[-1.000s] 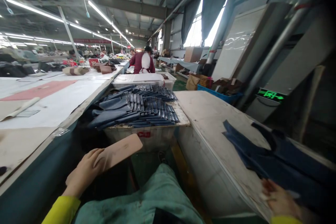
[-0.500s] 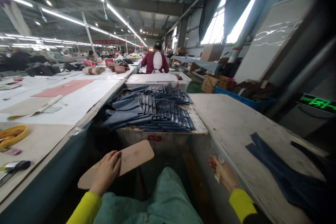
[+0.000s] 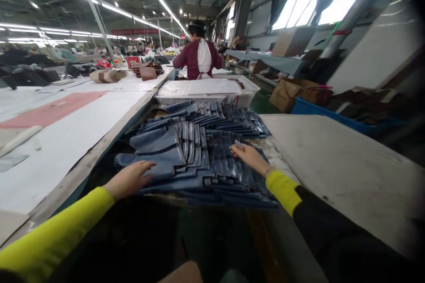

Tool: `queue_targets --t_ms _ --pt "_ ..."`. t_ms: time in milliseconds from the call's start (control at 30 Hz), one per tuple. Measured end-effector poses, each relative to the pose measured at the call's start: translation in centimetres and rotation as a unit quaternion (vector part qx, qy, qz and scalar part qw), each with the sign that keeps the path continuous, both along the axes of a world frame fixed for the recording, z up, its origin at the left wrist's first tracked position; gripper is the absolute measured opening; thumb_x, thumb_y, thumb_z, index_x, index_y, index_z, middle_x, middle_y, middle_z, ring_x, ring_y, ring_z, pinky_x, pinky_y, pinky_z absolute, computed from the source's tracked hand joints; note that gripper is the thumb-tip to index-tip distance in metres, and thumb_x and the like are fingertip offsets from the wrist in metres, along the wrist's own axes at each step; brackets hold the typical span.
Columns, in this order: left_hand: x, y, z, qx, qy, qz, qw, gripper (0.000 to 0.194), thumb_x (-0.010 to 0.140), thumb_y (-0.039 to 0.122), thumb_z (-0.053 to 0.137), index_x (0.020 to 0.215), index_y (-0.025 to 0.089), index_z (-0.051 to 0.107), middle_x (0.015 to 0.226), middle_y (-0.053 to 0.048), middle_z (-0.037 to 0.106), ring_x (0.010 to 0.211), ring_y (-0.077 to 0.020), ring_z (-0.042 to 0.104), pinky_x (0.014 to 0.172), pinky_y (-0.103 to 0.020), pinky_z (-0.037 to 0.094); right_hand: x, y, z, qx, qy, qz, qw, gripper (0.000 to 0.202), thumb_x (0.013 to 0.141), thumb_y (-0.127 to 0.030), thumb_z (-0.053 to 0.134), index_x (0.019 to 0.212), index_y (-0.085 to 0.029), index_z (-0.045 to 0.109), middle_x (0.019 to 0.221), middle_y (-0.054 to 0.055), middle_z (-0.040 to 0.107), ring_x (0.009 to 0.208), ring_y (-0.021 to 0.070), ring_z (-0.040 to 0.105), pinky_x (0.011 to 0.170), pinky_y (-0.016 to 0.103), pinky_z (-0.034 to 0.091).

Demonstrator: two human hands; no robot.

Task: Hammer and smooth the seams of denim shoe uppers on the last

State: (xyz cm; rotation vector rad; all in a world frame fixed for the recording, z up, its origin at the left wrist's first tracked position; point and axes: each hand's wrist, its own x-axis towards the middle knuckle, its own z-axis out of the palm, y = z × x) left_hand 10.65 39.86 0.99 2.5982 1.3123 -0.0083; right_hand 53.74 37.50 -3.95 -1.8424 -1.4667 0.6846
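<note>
Many dark-blue leather-like pieces (image 3: 192,150) lie in overlapping rows ahead of me. My left hand (image 3: 133,179) is over the near left end of these pieces, its fingers stretched out and holding nothing; whether it touches them I cannot tell. Above the right part of the rows is my right hand (image 3: 249,155), closed with a small pale scrap (image 3: 238,144) pinched at its fingertips. The scrap's material is unclear. A tan board (image 3: 184,273) shows at the bottom edge, mostly out of the picture.
A white-covered table (image 3: 76,141) runs along the left, with a pink sheet (image 3: 53,110) on it. To the right is a grey-beige tabletop (image 3: 332,159). A person in a dark-red top (image 3: 192,59) stands beyond a white bin (image 3: 247,93). A blue crate (image 3: 332,117) is farther right.
My left hand has let go of the tan board and moved forward to the blue pieces. My right hand has come forward and left over them, still with the pale scrap. The view has shifted closer.
</note>
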Motion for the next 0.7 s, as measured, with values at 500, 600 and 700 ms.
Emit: queue_targets --t_ms 500,600,700 --pt "22.2 27.9 3.0 0.076 0.121 0.061 0.988 0.067 0.077 0.046 0.052 0.134 0.016 0.036 0.128 -0.015 0.051 0.119 -0.0301 0.046 0.095 -0.041 0.037 5.0 18.3 2.5 -0.063 -0.245 0.204 0.946 0.02 0.084 -0.016 0.047 0.092 -0.016 0.065 0.099 0.01 0.067 0.096 0.0196 0.061 0.084 0.027 0.041" --pt "25.6 29.9 1.2 0.075 0.125 0.075 0.986 0.073 0.076 0.052 0.053 0.136 0.016 0.033 0.128 -0.016 0.05 0.118 -0.0319 0.045 0.095 -0.046 0.036 5.4 20.5 1.3 -0.045 -0.259 0.227 0.938 0.026 0.085 -0.015 0.046 0.105 -0.014 0.062 0.111 0.012 0.063 0.107 0.0198 0.055 0.092 0.029 0.038" --pt "28.5 31.2 -1.3 0.068 0.126 0.08 0.986 0.077 0.073 0.057 0.053 0.135 0.016 0.033 0.133 -0.017 0.045 0.122 -0.0322 0.041 0.096 -0.047 0.032 5.3 22.5 -0.1 -0.023 -0.269 0.251 0.93 0.032 0.083 -0.013 0.048 0.114 -0.012 0.057 0.123 0.013 0.057 0.118 0.0192 0.047 0.099 0.029 0.033"
